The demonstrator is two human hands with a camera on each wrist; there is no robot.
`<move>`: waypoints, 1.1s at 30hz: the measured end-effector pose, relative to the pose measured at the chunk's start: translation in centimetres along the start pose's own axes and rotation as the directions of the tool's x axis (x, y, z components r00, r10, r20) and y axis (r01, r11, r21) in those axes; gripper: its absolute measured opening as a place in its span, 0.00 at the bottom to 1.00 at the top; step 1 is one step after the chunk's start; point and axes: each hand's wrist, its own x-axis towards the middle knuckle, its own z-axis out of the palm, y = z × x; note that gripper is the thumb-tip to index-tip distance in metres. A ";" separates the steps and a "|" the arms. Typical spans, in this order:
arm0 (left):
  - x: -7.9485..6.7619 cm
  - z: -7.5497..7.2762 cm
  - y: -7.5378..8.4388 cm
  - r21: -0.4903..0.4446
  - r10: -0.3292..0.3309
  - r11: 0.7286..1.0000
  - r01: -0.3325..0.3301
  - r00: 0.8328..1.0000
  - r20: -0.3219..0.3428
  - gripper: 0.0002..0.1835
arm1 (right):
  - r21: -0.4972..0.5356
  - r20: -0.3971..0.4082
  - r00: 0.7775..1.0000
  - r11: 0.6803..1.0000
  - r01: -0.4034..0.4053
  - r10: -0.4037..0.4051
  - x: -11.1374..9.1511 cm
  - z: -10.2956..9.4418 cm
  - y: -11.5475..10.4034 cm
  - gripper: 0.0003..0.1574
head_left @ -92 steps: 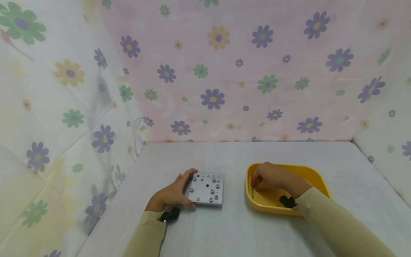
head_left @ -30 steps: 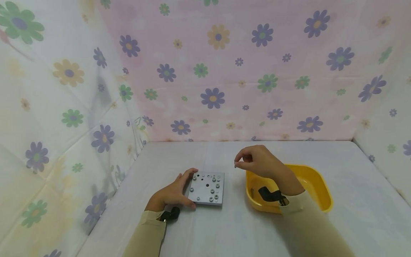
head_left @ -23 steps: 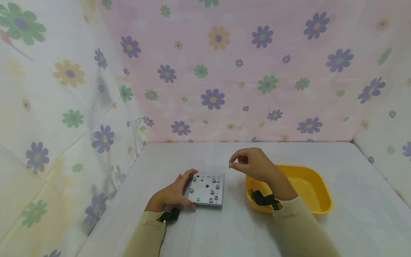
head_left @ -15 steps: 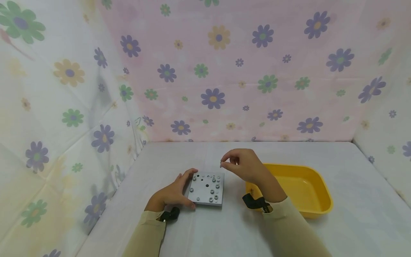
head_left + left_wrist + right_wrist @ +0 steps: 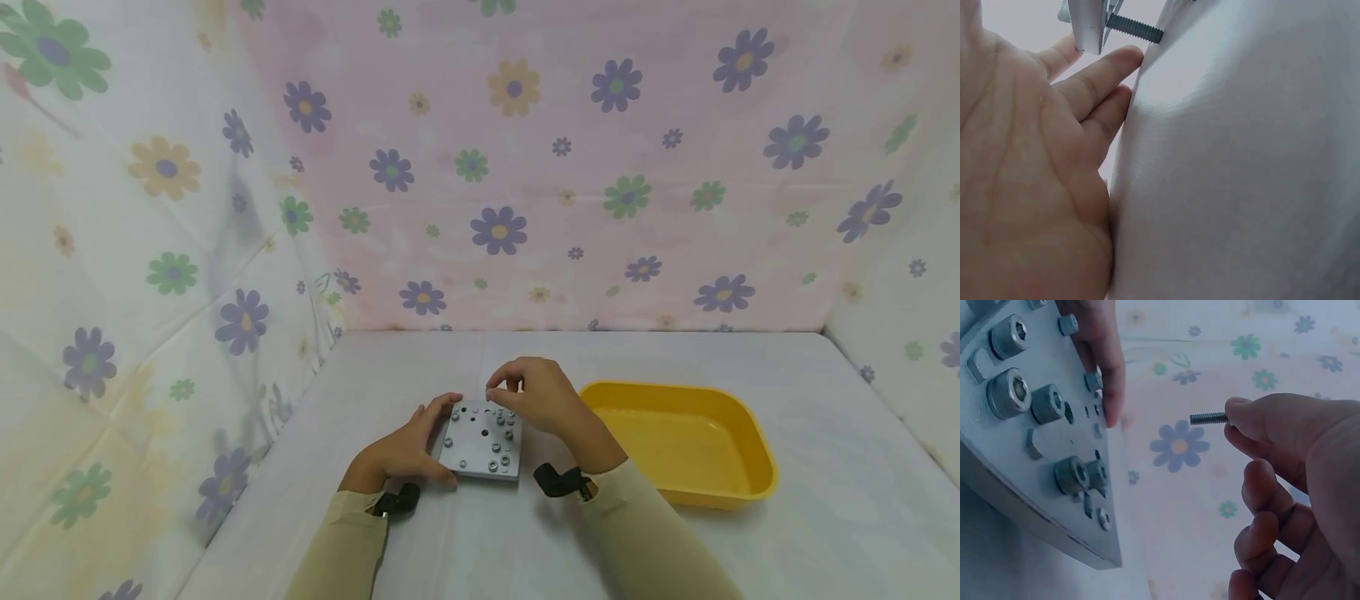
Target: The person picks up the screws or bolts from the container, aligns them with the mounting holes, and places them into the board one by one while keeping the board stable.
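My left hand [image 5: 401,454] holds the square metal plate [image 5: 474,450] at its left side, index finger at the far edge and thumb at the near edge. Several socket head screws [image 5: 1010,394] stand in the plate, among open holes. Below the plate a threaded screw end [image 5: 1136,28] sticks out in the left wrist view. Between thumb and index finger, my right hand [image 5: 542,402] pinches a small screw [image 5: 1209,418], its threaded end free and its head hidden by the fingers. This screw is just above the plate's far edge, apart from it in the right wrist view.
A yellow tray [image 5: 690,454] stands on the white table [image 5: 480,542], right of the plate; the right forearm passes in front of its left end. Flower-patterned cloth [image 5: 570,183] hangs behind the table and on both sides.
My right hand has come out of the yellow tray with the small screw and moved left to the plate's far edge. The left hand and plate have stayed in place.
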 end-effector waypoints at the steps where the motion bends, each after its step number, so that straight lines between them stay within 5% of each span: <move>1: 0.0 0.0 0.0 -0.001 -0.005 1.000 0.005 1.000 0.001 0.72 | -0.005 0.006 1.000 1.000 -0.002 0.003 0.2 0.2 0.0 0.04; 12: 0.1 0.1 0.1 0.014 -0.046 0.999 0.046 0.999 -0.021 0.71 | -0.041 0.030 0.999 0.999 0.022 -0.021 1.8 2.2 -0.4 0.05; 33: 0.0 0.0 0.1 -0.004 0.004 1.000 -0.004 1.000 -0.008 0.71 | 0.020 0.069 0.995 0.997 -0.069 0.067 3.1 5.8 -0.1 0.04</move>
